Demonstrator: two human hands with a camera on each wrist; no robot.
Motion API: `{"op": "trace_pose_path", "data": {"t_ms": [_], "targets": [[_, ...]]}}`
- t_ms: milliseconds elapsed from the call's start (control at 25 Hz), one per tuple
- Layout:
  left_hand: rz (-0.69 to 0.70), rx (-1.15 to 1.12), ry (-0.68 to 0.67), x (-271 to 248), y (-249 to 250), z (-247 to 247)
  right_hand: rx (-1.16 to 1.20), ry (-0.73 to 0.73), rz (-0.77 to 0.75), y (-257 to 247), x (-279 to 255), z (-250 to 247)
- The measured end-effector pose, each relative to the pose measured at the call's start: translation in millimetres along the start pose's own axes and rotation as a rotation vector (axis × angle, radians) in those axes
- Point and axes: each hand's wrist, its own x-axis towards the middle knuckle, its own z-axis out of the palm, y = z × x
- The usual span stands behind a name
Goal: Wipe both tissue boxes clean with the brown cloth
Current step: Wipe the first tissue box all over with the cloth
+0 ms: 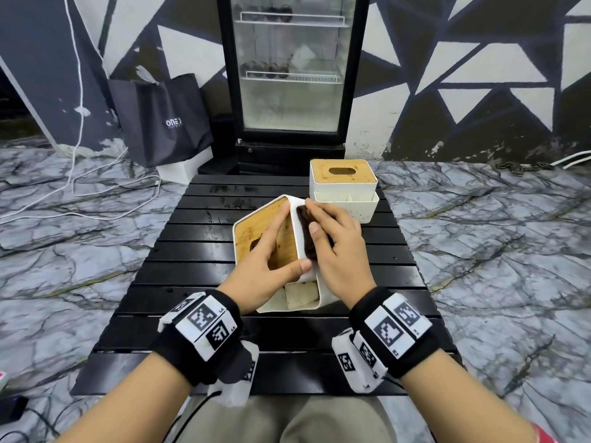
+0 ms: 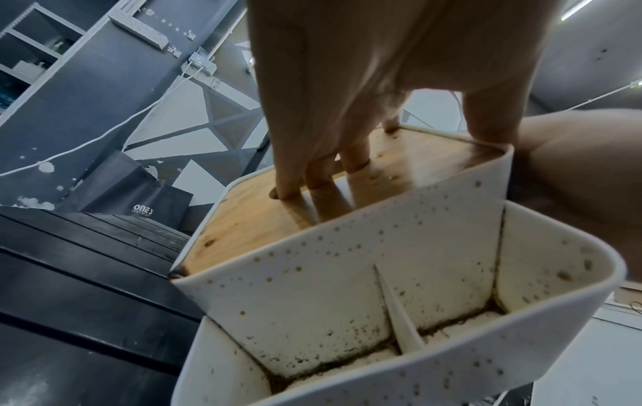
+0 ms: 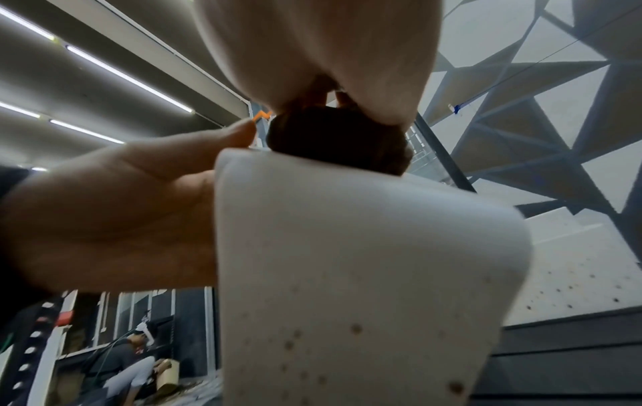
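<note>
A white tissue box (image 1: pixel 300 294) with a wooden lid (image 1: pixel 248 231) is tilted on its side over the table. My left hand (image 1: pixel 275 251) grips it, fingers (image 2: pixel 312 170) hooked into the lid's slot and thumb on the box edge. My right hand (image 1: pixel 335 247) holds the bunched brown cloth (image 1: pixel 308 241) and presses it on the box's upturned white wall. The speckled, dirty box (image 2: pixel 347 274) shows its front compartments close up. The cloth (image 3: pixel 333 140) sits on the box wall (image 3: pixel 347 261) under my palm. A second tissue box (image 1: pixel 342 187) stands upright at the back right.
Both boxes are on a low black slatted table (image 1: pixel 224 330) set on a marble floor. A glass-door fridge (image 1: pixel 291 75) and a black bag (image 1: pixel 166 123) stand behind it. White cables (image 1: pixel 96 187) trail on the left. A crouching person (image 3: pixel 128 365) shows far off.
</note>
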Motion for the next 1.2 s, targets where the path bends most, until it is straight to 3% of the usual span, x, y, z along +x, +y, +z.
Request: {"op": "trace_pose_path", "data": {"t_ms": [360,600,1000,1200], "targets": [[0.0,0.042,-0.009,3.7,1.2,2.3,-0.026,-0.028,-0.015,-8.9,16.1,-0.4],[-0.013,0.083,0.008,4.1,1.2,2.3,0.0,-0.011,-0.015,-8.6,-2.8,-1.6],[-0.018,0.032,-0.011,4.6,1.1,0.8,0.008,-0.011,-0.024,-10.7,-3.9,-0.8],[-0.022,-0.054,-0.02,4.7,3.9,1.1,-0.048,-0.086,0.017,-4.0,19.8,-3.3]]}}
